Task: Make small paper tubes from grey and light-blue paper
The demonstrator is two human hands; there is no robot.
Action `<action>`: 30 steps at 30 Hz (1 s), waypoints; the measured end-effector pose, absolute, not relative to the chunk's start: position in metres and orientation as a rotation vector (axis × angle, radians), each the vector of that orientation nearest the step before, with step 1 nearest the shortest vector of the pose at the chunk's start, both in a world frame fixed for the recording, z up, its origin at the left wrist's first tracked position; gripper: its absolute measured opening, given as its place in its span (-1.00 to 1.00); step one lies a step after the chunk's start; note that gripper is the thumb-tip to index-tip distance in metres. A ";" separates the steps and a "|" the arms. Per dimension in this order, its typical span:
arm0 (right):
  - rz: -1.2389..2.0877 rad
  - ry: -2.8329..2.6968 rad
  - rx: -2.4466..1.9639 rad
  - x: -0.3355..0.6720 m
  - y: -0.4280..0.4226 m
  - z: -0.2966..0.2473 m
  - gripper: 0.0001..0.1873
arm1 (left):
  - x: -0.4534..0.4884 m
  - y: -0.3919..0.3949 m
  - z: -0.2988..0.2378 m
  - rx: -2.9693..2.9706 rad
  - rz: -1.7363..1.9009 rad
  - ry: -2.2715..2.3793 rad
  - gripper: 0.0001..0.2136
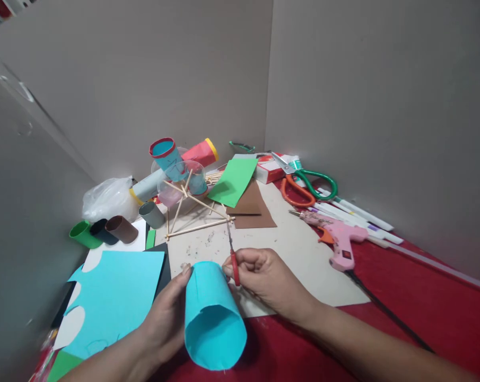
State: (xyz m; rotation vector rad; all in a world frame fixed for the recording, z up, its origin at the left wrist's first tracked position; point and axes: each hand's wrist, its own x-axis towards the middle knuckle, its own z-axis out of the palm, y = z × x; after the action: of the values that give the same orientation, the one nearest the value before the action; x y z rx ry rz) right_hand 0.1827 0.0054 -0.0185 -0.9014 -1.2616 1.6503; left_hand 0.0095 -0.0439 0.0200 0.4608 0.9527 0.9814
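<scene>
My left hand (170,313) grips a light blue paper tube (210,297) from its left side, thumb at the far rim. The tube lies tilted, its wide open end towards me. In my right hand (263,276) is a small pair of scissors (235,265) with red handles, blades pointing away from me. The fingertips of that hand are close to the tube's far right edge; whether they touch it I cannot tell. Past the scissors stands a frame of wooden sticks (200,229), near the blade tips.
Large scissors (299,185), a pink glue gun (341,236) and white pens (367,217) lie on the right. Blue paper (124,286) is at left, below small paper tubes (122,228). Green paper (235,180) rests on brown sheets (255,207). Grey panels (164,69) enclose the back.
</scene>
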 end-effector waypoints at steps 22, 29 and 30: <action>1.575 -1.663 -1.142 0.186 0.002 -0.022 -0.42 | -0.024 0.000 0.009 0.117 1.006 0.945 -0.65; 1.686 -1.425 -1.202 0.178 0.004 -0.031 -0.50 | -0.016 -0.005 -0.006 0.041 0.973 0.882 -0.62; 1.682 -1.410 -1.197 0.177 0.004 -0.032 -0.51 | -0.014 -0.007 -0.009 0.026 0.960 0.866 -0.62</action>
State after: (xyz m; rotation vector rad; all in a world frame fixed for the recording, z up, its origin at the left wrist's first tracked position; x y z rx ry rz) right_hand 0.1767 0.0044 -0.0317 -1.1965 -1.4098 1.6819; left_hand -0.0143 -0.0074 -0.0085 0.0257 0.8658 0.9600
